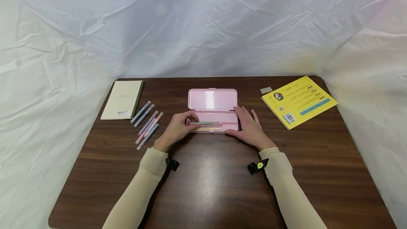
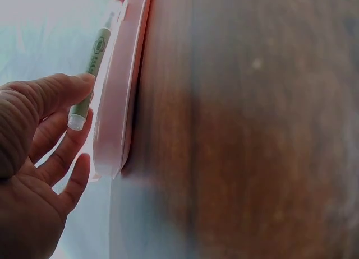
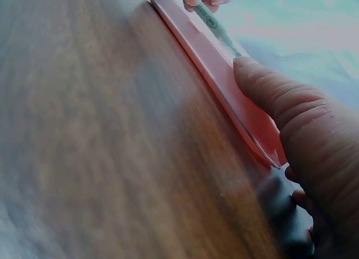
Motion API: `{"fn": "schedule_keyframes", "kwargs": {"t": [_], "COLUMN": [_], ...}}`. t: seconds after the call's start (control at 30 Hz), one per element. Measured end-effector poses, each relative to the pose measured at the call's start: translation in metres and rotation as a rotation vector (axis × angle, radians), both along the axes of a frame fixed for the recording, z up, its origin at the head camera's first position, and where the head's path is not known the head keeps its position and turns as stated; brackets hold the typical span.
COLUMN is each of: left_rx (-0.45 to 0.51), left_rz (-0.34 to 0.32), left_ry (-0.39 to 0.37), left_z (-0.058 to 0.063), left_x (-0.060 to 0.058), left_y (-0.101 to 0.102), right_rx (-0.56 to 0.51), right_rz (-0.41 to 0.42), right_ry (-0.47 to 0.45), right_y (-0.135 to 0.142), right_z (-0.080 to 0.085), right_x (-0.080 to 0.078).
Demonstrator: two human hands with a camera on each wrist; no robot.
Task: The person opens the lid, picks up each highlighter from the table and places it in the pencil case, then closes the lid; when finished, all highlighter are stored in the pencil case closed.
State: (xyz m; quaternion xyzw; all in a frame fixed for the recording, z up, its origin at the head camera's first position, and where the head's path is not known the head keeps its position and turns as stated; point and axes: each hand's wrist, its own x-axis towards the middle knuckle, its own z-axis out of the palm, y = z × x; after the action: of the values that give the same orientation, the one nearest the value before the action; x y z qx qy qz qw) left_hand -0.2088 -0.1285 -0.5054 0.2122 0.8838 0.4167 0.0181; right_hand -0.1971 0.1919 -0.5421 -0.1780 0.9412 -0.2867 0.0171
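A pink pencil case lies with its lid raised at the far middle of the table. Thumb and fingertips of my left hand pinch a green marker with clear ends, held over the case's front compartment. Beneath it, a yellow marker lies inside the case. At the case's right end rests my right hand, fingers spread and fairly straight. Its thumb touches the front rim, while the forefinger lies by the back right corner. In the right wrist view, its other fingers are partly hidden.
Several capped markers in blue, purple and pink lie left of the case. Behind them is a cream notebook. To the right, a yellow book lies near a small grey eraser. White cloth hangs behind the table.
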Motion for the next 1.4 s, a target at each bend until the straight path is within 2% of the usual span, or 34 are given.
{"fn": "schedule_keyframes", "kwargs": {"t": [0.27,0.53,0.93,1.4], "left_rx": [-0.040,-0.120,-0.132,-0.168], "left_rz": [0.005,0.035,0.048,0.017], "left_ry": [-0.035,0.006,-0.016,-0.023], "left_z": [-0.0012,-0.0005,-0.0027,0.0001], "left_x": [0.0024,0.0024,0.0003,-0.0028], "left_y": [-0.0032,-0.0053,-0.0010,0.0001], "right_rx": [0.007,0.010,0.007,0.008], "right_rz": [-0.009,-0.002,-0.009,-0.009], "right_ry": [-0.012,0.002,-0.005,-0.010], "right_y": [0.0004,-0.0004,-0.0001,-0.0002], "right_z": [0.0010,0.0012,0.0009,0.0009], "right_x": [0.0008,-0.0007,0.0002,-0.0009]}}
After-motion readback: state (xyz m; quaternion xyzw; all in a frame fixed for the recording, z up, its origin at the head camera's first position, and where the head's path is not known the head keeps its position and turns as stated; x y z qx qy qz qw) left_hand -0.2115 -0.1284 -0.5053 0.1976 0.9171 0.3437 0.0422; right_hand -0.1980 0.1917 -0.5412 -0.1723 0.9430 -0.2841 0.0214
